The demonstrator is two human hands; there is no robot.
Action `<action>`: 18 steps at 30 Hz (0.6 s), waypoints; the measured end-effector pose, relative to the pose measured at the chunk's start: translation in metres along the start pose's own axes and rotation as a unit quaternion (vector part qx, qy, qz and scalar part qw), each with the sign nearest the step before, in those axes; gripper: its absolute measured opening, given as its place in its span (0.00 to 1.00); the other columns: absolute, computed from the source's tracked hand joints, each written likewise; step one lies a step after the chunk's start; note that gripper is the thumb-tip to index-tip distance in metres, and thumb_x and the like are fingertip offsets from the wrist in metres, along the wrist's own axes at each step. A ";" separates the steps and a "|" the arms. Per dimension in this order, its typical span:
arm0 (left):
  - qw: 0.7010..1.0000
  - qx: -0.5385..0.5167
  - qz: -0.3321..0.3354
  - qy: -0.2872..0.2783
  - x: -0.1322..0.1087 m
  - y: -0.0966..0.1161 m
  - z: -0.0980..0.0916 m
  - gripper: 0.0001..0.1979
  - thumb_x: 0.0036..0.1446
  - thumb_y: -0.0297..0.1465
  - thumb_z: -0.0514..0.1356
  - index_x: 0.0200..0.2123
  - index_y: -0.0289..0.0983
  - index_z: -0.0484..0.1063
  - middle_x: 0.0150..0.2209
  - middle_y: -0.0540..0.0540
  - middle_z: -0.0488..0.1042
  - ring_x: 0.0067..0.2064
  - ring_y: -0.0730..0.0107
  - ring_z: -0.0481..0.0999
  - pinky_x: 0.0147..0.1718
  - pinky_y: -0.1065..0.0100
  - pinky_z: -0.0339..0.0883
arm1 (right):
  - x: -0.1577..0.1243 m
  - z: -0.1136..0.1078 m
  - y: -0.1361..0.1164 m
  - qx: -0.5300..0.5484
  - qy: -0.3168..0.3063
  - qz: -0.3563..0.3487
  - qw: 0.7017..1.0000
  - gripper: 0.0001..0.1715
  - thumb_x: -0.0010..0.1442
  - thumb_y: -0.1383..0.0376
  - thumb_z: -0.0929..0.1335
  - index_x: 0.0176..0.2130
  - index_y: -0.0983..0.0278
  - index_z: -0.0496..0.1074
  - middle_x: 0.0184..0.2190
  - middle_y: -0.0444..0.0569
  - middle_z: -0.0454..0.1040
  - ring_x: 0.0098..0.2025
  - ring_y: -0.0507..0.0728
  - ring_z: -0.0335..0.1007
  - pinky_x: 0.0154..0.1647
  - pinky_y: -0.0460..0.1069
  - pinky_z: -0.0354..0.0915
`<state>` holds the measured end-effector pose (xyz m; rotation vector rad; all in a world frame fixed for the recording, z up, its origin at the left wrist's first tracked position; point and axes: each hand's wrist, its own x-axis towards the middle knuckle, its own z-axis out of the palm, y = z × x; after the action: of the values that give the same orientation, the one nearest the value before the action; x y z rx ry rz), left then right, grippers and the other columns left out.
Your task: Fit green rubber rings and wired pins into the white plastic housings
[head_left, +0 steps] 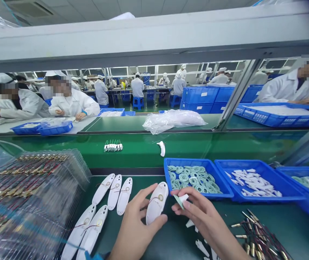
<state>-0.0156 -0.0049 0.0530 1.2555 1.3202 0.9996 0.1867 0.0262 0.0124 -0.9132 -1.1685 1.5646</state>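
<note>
White plastic shell [156, 209], its long axis tilted up and to the right, is gripped in the half-curled left hand [137, 231], which is the nearer hand. Just beside the shell's upper end, a small pale green piece [179, 202] is pinched by the right hand [207, 220].

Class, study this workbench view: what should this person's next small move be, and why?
Probably lower the small pale green piece in the right hand onto the white plastic shell in the left hand, near its copper-coloured ring. The piece is pinched right beside the shell, and the left hand steadies the shell with the ring facing up.
</note>
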 end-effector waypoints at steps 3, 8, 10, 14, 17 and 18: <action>0.997 0.057 0.035 0.030 0.001 -0.004 -0.002 0.27 0.51 0.27 0.65 0.57 0.45 0.74 0.53 0.44 0.79 0.49 0.58 0.79 0.49 0.60 0.75 | -0.002 0.000 -0.001 0.006 0.013 0.011 1.000 0.12 0.64 0.52 0.72 0.42 0.56 0.78 0.48 0.50 0.77 0.40 0.58 0.77 0.45 0.53 0.72; 0.970 0.235 0.058 0.014 -0.001 -0.025 -0.011 0.19 0.55 0.25 0.62 0.50 0.45 0.78 0.56 0.45 0.77 0.56 0.53 0.77 0.57 0.52 0.70 | -0.004 -0.013 -0.009 -0.063 0.064 -0.008 0.996 0.12 0.63 0.52 0.73 0.42 0.56 0.79 0.42 0.48 0.77 0.37 0.56 0.74 0.41 0.50 0.70; 0.950 0.302 0.072 0.005 -0.002 -0.038 -0.014 0.20 0.57 0.24 0.60 0.51 0.45 0.77 0.56 0.44 0.77 0.57 0.52 0.77 0.59 0.49 0.69 | -0.004 -0.019 -0.018 -0.046 0.111 -0.048 0.992 0.11 0.61 0.53 0.74 0.39 0.56 0.78 0.42 0.47 0.77 0.35 0.55 0.73 0.40 0.50 0.69; 0.910 0.388 0.144 0.009 -0.002 -0.040 -0.003 0.23 0.58 0.24 0.59 0.55 0.46 0.75 0.63 0.42 0.72 0.65 0.46 0.68 0.59 0.43 0.68 | -0.005 -0.034 -0.040 0.033 0.226 -0.149 0.962 0.08 0.59 0.57 0.76 0.36 0.58 0.79 0.42 0.47 0.77 0.33 0.54 0.70 0.36 0.49 0.67; 0.908 0.384 0.159 -0.048 0.002 -0.014 0.034 0.17 0.62 0.26 0.58 0.51 0.45 0.78 0.56 0.43 0.77 0.58 0.51 0.75 0.56 0.49 0.72 | -0.006 -0.046 -0.052 0.070 0.271 -0.189 0.941 0.06 0.58 0.58 0.76 0.36 0.57 0.80 0.43 0.45 0.76 0.33 0.52 0.68 0.36 0.48 0.66; 0.909 0.378 0.151 -0.091 0.005 -0.003 0.050 0.15 0.62 0.27 0.59 0.49 0.44 0.79 0.52 0.44 0.80 0.54 0.53 0.78 0.55 0.52 0.73 | -0.006 -0.049 -0.054 0.082 0.278 -0.196 0.937 0.07 0.57 0.58 0.76 0.36 0.57 0.80 0.43 0.45 0.76 0.33 0.52 0.67 0.35 0.48 0.66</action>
<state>0.0338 -0.0042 0.0421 2.1376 1.4412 0.5417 0.2469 0.0381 0.0517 -0.8687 -0.7414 0.9715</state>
